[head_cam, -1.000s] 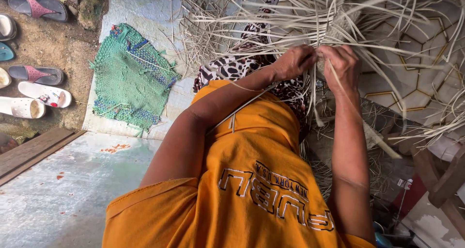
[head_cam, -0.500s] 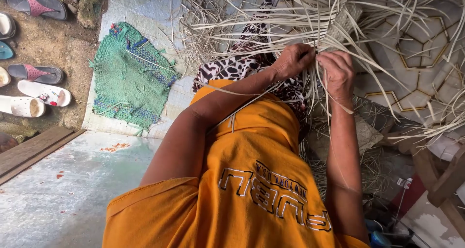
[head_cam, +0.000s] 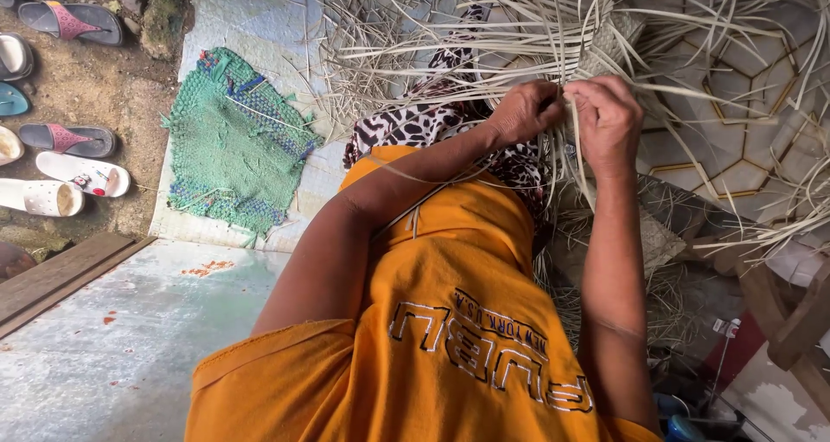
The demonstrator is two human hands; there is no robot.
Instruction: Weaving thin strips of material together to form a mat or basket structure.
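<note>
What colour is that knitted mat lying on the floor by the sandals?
Green, with a few blue and red threads along its edges; the knitted mat shows best in the head view.

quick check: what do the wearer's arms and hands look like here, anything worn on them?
Both arms are bare from the short sleeves of an orange T-shirt down. No gloves, watch or bangles visible on the left hand or right hand; rings cannot be ruled out at this size. The shirt has dark outlined lettering across the chest. A patterned black-and-white cloth covers the lap.

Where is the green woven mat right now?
In the head view, the green woven mat lies on the floor at left, between the sandals and the person's left hand.
</note>
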